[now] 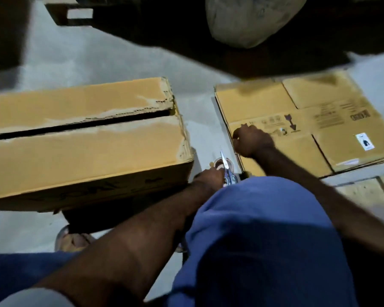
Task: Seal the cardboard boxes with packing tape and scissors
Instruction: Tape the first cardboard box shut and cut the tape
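The left hand [210, 175] reaches down to the floor between the boxes, its fingers [217, 170] curled at the scissors [227, 171]; whether they grip the handles or only touch them I cannot tell, since the knee hides part of the hand. The scissors' blade points away from the person, lying over a tape roll [223, 163] on the floor [98, 60]. The right hand [252, 140] is closed in a loose fist on the near left edge of the flat cardboard [308, 125], seeming to pinch that edge.

The step in hand looks like gathering tools: scissors and tape are being collected while the flattened stack is steadied or lifted. The box [82, 138] at the left has its flaps folded down with a dark gap along the seam and torn paper where old tape came off; it looks ready for taping. The next move calls for lifting scissors and roll clear, then finding the tape's end.

The raised knee in blue cloth [264, 229] crowds the reach. A sandalled foot [72, 239] rests near the box. A pale sack [248, 21] and dark shapes lie beyond, well apart. The picture is blurred.
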The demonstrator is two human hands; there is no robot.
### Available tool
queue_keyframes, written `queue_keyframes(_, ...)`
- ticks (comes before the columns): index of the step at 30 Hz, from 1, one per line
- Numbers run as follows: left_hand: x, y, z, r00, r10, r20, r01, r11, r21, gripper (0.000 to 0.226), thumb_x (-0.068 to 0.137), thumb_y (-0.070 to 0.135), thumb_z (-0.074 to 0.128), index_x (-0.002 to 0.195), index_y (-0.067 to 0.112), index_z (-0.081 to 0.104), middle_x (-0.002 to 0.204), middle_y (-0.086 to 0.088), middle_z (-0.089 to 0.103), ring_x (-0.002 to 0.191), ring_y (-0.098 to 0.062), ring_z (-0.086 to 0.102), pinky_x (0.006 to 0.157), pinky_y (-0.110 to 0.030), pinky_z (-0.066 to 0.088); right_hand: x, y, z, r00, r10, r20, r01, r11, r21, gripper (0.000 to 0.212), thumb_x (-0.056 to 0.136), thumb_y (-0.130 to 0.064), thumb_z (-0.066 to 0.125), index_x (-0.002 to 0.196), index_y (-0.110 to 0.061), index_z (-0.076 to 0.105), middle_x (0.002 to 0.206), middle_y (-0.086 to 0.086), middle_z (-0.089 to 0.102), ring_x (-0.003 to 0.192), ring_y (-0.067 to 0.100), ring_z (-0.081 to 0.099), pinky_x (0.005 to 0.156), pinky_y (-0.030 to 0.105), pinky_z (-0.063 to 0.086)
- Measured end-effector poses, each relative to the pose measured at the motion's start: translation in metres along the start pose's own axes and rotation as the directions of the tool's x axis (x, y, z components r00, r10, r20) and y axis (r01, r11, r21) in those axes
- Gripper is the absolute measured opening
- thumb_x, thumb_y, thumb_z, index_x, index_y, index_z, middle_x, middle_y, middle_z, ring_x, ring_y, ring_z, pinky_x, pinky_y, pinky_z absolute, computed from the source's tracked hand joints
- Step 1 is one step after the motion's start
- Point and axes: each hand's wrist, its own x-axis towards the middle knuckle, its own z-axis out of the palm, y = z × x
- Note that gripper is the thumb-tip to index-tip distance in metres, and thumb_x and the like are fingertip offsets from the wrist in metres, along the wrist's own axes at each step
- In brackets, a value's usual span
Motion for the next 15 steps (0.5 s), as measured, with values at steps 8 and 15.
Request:
queue_keyframes(8,0.076,-0.025,0.048,0.986,-0.110,0.125,0.074,0.962,0.264,0.041,0.106,0.028,0.045,0.143,0.012,0.045,0.140,-0.012,0.047,0.133,-0.029,0.048,0.100,-0.041,0.047,0.035,-0.009,0.138,0.973,0.077,0.216,-0.122,0.972,0.200,0.038,0.079,-0.042,0.058,0.111,-0.028,0.070,0.115,0.005,0.066,0.107,0.030,0.065,0.091,0.040,0.054)
queue_keyframes(15,0.112,-0.032,0.067,0.993,-0.073,0.094,0.044,0.957,0.286,0.043,0.106,0.033,0.038,0.146,0.017,0.041,0.134,-0.010,0.053,0.121,-0.030,0.059,0.093,-0.039,0.045,0.051,0.007,0.190,0.992,0.091,0.093,-0.107,0.976,0.190,0.031,0.100,-0.035,0.044,0.121,-0.023,0.064,0.121,0.011,0.058,0.113,0.037,0.059,0.090,0.042,0.049)
